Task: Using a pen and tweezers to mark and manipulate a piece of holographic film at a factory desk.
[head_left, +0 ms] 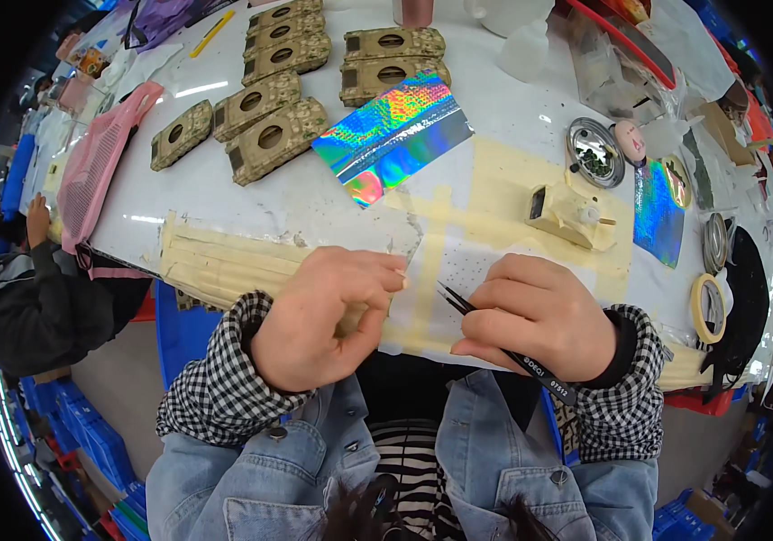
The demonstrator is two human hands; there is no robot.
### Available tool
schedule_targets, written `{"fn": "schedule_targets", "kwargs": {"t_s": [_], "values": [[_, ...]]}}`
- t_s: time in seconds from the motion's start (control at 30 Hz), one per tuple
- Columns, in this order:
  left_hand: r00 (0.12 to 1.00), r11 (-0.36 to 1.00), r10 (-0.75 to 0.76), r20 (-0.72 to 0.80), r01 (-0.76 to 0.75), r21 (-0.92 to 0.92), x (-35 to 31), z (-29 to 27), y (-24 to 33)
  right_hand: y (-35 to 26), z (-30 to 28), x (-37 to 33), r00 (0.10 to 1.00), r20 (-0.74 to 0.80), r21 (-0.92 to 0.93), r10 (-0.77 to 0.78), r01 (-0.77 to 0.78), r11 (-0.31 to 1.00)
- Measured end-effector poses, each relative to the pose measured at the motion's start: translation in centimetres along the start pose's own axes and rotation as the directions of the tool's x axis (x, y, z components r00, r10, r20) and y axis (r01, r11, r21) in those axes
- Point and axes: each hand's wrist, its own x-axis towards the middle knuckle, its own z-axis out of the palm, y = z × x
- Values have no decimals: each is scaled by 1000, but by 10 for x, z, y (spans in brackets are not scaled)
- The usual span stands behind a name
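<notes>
My right hand (pixel 539 316) grips a pair of black tweezers (pixel 538 371), their fine tips pointing left. Under those tips lies a white sheet (pixel 458 270) dotted with tiny dark specks and edged with cream masking tape. Left of it, my left hand (pixel 323 311) hovers with thumb and fingers curled in. Whatever is between those fingers is too small or hidden to make out. Beyond my hands rests a shiny rainbow foil bag (pixel 395 135). A block wrapped in masking tape (pixel 576 212) stands past my right hand.
Several camouflage model tank hulls (pixel 278 135) sit at the far left. To the right are a round tin (pixel 595 153) with small dark green pieces, another foil bag (pixel 658 212) and a tape roll (pixel 709 308). A pink mesh basket (pixel 102 171) stands at the left edge, a person beside it.
</notes>
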Motion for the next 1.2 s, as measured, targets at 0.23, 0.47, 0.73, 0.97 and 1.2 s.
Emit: {"fn": "schedule_targets", "kwargs": {"t_s": [0.23,0.47,0.73,0.97,1.2], "values": [[991,995,92,94,-96,41,0,8,0,-1,1,2,999,34,-20,8,-7,1000],[949,945,175,261,-236,224,3,6,5,-1,1,3,999,25,-6,27,-27,1000],[857,726,308,413,-492,480,7,7,12,0,1,3,1000,11,9,27,-27,1000],[829,704,351,436,-540,461,12,6,9,1,-2,2,997,-57,46,45,-43,998],[913,869,247,324,-357,341,3,0,3,-1,-5,3,998,-28,52,58,-57,997]]}}
